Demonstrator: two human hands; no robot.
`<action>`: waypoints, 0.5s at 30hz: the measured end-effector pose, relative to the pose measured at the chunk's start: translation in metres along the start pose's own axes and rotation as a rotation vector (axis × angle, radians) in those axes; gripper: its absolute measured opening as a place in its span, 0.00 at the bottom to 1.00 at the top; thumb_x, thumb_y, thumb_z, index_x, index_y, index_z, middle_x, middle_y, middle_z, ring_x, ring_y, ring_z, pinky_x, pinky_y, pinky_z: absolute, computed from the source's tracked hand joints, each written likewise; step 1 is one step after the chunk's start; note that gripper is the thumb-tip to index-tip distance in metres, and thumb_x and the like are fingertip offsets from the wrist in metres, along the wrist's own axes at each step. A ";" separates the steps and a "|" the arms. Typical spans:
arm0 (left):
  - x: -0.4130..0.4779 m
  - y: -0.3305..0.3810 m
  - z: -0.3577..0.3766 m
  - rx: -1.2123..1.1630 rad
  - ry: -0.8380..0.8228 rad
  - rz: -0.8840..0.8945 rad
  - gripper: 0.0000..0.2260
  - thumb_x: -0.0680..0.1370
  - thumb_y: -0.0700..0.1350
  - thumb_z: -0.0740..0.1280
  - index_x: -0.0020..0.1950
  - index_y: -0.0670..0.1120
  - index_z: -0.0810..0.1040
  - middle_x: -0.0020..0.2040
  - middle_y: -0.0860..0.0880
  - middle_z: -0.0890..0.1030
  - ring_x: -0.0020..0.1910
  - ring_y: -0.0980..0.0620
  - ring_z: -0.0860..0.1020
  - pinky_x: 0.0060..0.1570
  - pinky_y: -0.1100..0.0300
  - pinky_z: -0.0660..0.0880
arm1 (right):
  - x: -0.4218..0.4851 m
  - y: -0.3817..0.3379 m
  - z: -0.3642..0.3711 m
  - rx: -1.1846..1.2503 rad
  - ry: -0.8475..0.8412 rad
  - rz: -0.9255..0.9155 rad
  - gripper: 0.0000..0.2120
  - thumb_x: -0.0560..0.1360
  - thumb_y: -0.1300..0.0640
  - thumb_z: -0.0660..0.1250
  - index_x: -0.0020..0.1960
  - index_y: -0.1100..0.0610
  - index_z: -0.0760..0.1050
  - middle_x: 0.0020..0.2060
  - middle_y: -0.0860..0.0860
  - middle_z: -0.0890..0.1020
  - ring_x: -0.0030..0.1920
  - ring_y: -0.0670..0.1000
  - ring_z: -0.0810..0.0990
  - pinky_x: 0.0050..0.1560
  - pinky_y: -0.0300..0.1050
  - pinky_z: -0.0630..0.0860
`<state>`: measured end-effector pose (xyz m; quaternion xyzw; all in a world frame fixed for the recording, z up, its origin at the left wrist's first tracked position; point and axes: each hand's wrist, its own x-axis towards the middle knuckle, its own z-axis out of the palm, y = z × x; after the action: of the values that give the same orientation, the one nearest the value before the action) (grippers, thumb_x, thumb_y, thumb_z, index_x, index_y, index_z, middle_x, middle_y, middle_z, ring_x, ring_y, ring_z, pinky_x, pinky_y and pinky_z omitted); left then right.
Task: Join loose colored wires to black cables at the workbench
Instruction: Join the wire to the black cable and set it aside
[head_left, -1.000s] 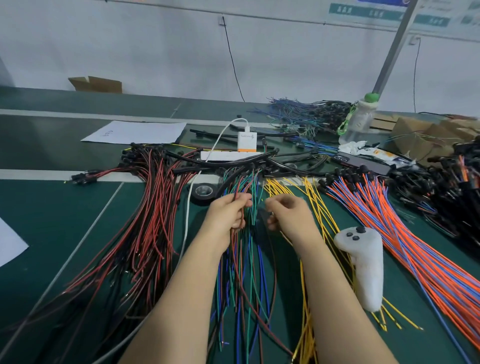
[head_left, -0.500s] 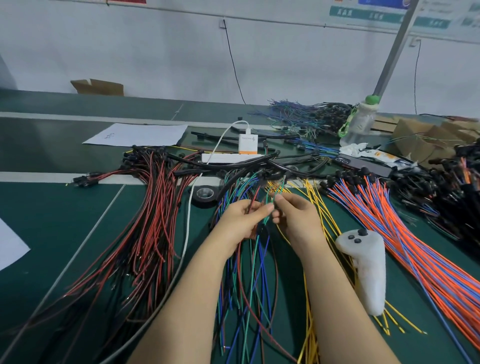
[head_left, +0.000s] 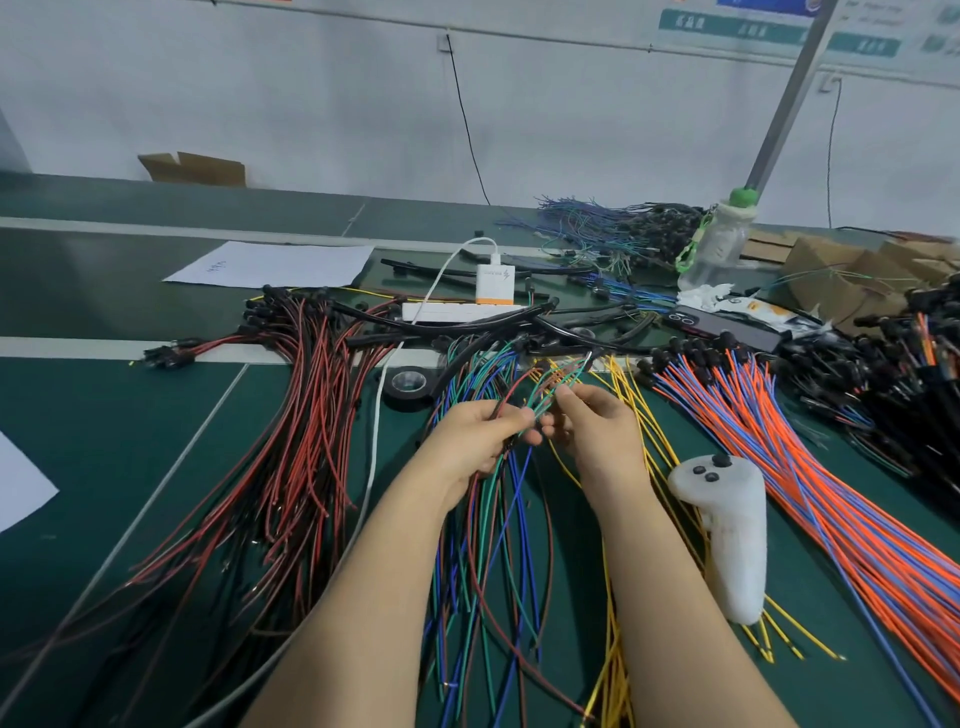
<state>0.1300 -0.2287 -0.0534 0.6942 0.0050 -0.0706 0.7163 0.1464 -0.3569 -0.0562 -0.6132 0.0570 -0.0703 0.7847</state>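
Well beyond the fingers (head_left: 522, 415) a plain white wall (head_left: 311, 93) closes off the room. A thin black cord (head_left: 467, 145) hangs down it from a small fitting, almost straight ahead of the fingers. High to their right, signs with teal bands (head_left: 727, 26) are fixed to the wall, too blurred to read, and a grey metal pole (head_left: 784, 98) leans across them. The workbench (head_left: 104, 415) has a dark green top crossed by pale stripes (head_left: 78, 345) running left to right. Far to the fingers' upper left an open cardboard box (head_left: 192, 169) sits at the bench's back edge. The light is soft and even.
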 end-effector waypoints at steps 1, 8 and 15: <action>0.000 0.000 0.000 0.000 0.001 0.001 0.06 0.79 0.42 0.65 0.43 0.43 0.78 0.31 0.53 0.82 0.19 0.60 0.59 0.20 0.69 0.55 | 0.000 0.000 -0.001 -0.028 0.016 0.004 0.06 0.79 0.63 0.64 0.43 0.60 0.74 0.29 0.54 0.76 0.24 0.45 0.75 0.29 0.37 0.75; 0.001 0.001 0.001 0.024 -0.023 -0.002 0.07 0.79 0.41 0.64 0.42 0.41 0.77 0.35 0.48 0.84 0.19 0.60 0.60 0.19 0.69 0.57 | 0.003 0.002 -0.005 -0.074 0.068 -0.064 0.09 0.78 0.61 0.65 0.39 0.59 0.74 0.28 0.51 0.77 0.26 0.44 0.75 0.32 0.35 0.73; 0.000 0.000 0.001 0.033 -0.005 0.009 0.05 0.79 0.41 0.64 0.45 0.42 0.77 0.35 0.48 0.84 0.20 0.60 0.61 0.20 0.69 0.58 | 0.002 0.004 -0.002 -0.185 0.161 -0.074 0.03 0.77 0.62 0.66 0.45 0.58 0.73 0.28 0.51 0.78 0.28 0.46 0.77 0.34 0.39 0.75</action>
<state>0.1303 -0.2300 -0.0532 0.7059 -0.0012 -0.0690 0.7050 0.1485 -0.3582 -0.0608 -0.6770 0.1032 -0.1428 0.7146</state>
